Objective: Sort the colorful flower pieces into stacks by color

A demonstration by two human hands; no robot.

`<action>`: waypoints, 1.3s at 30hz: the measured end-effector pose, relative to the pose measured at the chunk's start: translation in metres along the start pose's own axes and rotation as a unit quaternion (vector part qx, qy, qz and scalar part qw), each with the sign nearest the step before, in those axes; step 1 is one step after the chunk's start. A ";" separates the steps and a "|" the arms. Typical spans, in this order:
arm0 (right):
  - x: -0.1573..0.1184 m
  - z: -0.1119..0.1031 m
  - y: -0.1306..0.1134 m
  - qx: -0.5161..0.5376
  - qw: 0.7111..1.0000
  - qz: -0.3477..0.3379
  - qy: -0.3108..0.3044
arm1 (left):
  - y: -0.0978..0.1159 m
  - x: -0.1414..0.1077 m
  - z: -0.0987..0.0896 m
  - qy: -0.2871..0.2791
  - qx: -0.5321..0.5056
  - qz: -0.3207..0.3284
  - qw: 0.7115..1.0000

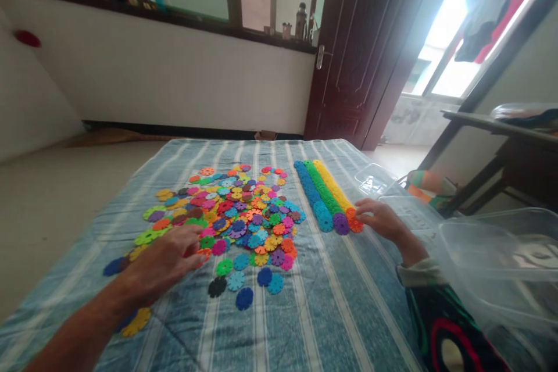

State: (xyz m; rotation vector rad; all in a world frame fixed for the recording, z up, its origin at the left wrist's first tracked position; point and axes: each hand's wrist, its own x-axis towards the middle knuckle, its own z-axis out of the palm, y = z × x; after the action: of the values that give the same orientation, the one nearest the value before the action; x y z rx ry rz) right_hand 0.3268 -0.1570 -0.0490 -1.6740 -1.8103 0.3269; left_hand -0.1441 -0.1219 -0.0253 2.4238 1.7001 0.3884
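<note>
My left hand (170, 253) is at the near left of a loose pile of multicoloured, notched plastic discs (238, 229). Its fingers are curled round an orange disc (204, 254), partly hidden by the thumb. My right hand (379, 218) pinches the edge of another orange disc (354, 222) at the near end of a yellow row of overlapping discs (332, 183). Beside that lie a green row (320, 189), ending in a purple disc (341, 224), and a blue row (308, 186), whose near end is lighter blue.
A blue striped cloth (331, 296) covers the table. Clear plastic boxes (492, 256) and a lid (375, 179) stand at the right. Stray discs, one black (217, 286), lie near the front. Behind are a wall and a dark red door (349, 40).
</note>
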 end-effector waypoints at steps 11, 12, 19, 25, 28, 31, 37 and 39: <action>-0.004 0.013 0.018 -0.008 0.999 0.013 0.028 | -0.003 0.002 0.006 -0.052 0.006 0.017 0.998; -0.005 0.014 0.020 -0.008 0.999 0.020 0.033 | -0.002 0.002 0.007 -0.054 0.006 0.016 0.998; -0.014 0.008 0.016 -0.098 0.993 0.057 0.040 | 0.000 0.003 0.007 -0.050 0.002 0.018 0.999; -0.016 0.012 0.004 -0.183 0.979 0.091 0.012 | 0.008 0.000 0.002 -0.052 0.001 0.018 0.998; -0.016 0.015 0.002 -0.198 0.976 0.087 0.000 | 0.008 -0.001 0.006 -0.029 -0.007 0.039 0.999; -0.016 0.014 0.001 -0.205 0.974 0.098 0.002 | 0.011 -0.002 0.007 -0.011 -0.011 0.053 0.998; -0.019 0.019 -0.024 -0.176 0.982 0.062 0.036 | 0.043 -0.008 0.006 -0.002 -0.057 0.081 0.995; -0.023 0.030 -0.043 -0.128 0.991 0.014 0.024 | 0.055 -0.010 0.012 0.005 -0.078 0.100 0.992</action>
State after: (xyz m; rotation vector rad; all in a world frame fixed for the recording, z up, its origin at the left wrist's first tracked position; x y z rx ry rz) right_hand 0.2740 -0.1783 -0.0533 -1.8654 -1.8578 0.0663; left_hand -0.0940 -0.1500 -0.0230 2.4854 1.3763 0.5396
